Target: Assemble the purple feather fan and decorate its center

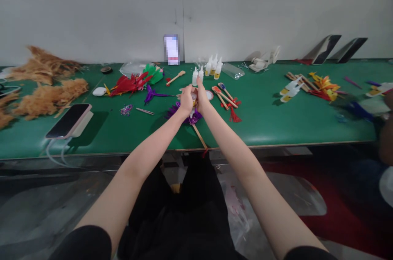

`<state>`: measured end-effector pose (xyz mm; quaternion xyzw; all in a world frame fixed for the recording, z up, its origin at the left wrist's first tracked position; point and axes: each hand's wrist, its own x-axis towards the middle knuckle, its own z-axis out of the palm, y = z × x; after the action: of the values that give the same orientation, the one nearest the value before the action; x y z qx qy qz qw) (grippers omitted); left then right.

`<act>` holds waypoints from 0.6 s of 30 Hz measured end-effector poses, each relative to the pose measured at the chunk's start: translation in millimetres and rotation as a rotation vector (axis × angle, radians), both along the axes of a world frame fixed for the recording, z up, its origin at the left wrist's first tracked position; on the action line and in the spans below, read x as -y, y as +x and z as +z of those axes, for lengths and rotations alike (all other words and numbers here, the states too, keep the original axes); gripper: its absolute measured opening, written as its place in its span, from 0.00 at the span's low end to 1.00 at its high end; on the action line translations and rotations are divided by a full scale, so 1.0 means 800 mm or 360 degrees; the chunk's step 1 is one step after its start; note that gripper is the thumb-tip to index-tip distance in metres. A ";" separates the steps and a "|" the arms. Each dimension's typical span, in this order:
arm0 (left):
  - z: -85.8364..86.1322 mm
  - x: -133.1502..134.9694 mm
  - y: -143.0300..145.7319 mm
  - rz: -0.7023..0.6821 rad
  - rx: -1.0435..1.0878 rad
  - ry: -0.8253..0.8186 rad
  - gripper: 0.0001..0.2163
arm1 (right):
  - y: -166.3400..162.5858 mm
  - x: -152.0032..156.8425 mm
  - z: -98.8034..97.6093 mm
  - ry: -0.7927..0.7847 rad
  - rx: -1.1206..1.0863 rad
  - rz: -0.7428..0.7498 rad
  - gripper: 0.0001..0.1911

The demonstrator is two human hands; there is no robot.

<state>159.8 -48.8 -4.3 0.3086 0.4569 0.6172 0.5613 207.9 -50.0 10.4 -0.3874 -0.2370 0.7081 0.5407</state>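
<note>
My left hand (185, 101) and my right hand (201, 97) are close together over the middle of the table, fingers curled around something small between them. Only bits of grey, yellow and white show there, so its kind cannot be told. Just below lies a purple feather fan (194, 120), partly covered by my hands, its wooden handle (200, 136) pointing toward me to the table edge. Small white dropper bottles (195, 76) stand right behind my fingers. A round white lid or dish with a reddish rim (210, 95) is beside my right hand.
Left are red feathers (130, 84), a purple feather piece (150, 93), tweezers (145, 111), sequins (126, 109), a phone (69, 120) and tan plumes (50, 98). Right lie wooden handles with red tassels (225, 95), bottles (290, 90) and yellow-orange feathers (327, 87). Another person's arm (386, 137) shows far right.
</note>
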 end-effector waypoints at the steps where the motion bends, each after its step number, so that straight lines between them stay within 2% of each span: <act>1: 0.001 0.003 0.000 0.0005 -0.0005 -0.0003 0.14 | 0.001 0.002 0.001 -0.0003 0.0002 0.0004 0.24; 7: 0.009 0.015 0.004 -0.0021 -0.0009 0.0014 0.14 | 0.006 0.018 0.014 -0.0039 0.0029 0.0010 0.24; 12: 0.026 0.018 0.006 -0.0060 -0.0007 0.0081 0.15 | 0.010 0.016 0.023 0.0000 0.0116 -0.0005 0.26; 18: 0.053 0.002 0.000 -0.0422 -0.0196 0.0151 0.25 | 0.018 -0.014 0.026 0.0153 0.0202 0.0003 0.32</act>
<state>160.0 -50.7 38.0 0.4296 0.4160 0.5384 0.5937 222.3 -39.1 31.5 -0.4049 -0.3048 0.6704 0.5419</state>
